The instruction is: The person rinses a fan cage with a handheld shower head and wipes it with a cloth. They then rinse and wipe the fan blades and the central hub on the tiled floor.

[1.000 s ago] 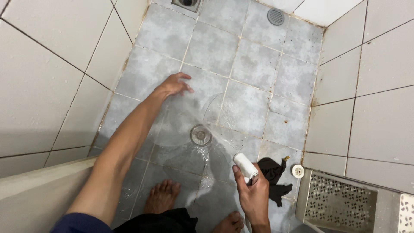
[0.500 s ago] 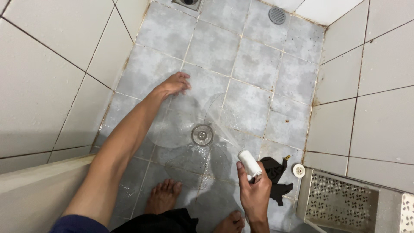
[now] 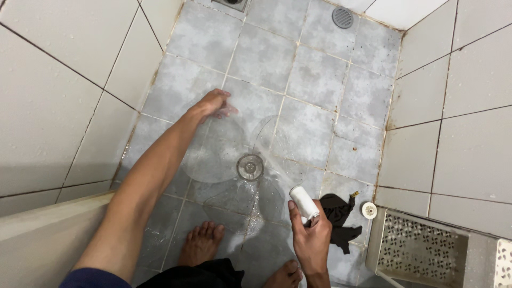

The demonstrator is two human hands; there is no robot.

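Observation:
A clear plastic fan blade [image 3: 249, 166] lies flat on the wet grey floor tiles, its round hub in the middle. My left hand [image 3: 216, 104] reaches far out and grips the tip of one of its blades. My right hand [image 3: 312, 240] is shut on a white handheld sprayer [image 3: 304, 202], whose head points towards the hub, and water glistens over the near blades. My bare feet [image 3: 201, 242] stand just below the fan blade.
A dark cloth [image 3: 341, 218] lies crumpled by my right hand, with a small white cap [image 3: 369, 209] next to it. At the lower right stands a white perforated basket [image 3: 426, 250]. A round floor drain [image 3: 342, 17] sits in the far corner. Tiled walls close in on both sides.
Both hands keep nearly the same places. The sprayer has shifted very slightly, and the water sheen on the fan blade has spread a little.

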